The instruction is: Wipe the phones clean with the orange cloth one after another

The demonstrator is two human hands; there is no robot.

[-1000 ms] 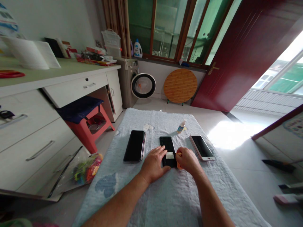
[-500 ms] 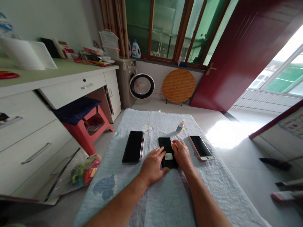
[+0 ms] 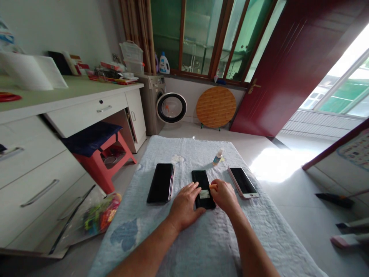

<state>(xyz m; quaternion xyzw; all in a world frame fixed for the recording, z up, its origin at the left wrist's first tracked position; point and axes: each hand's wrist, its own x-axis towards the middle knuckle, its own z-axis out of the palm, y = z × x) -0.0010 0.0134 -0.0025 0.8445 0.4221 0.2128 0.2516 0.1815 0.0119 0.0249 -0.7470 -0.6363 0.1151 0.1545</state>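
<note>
Middle phone, flat on a pale blue cover

- My left hand: palm down, fingers slightly apart, on the middle phone's left side.
- My right hand: fingers together, clamped on an orange piece, at its right edge.
- Left phone: dark, flat.
- Right phone: white-framed, screen up.
- Spray bottle: upright, far side.

A room in a home
A washing machine with its round door open, a curtain, a plastic stool and a paper roll show it.
</note>
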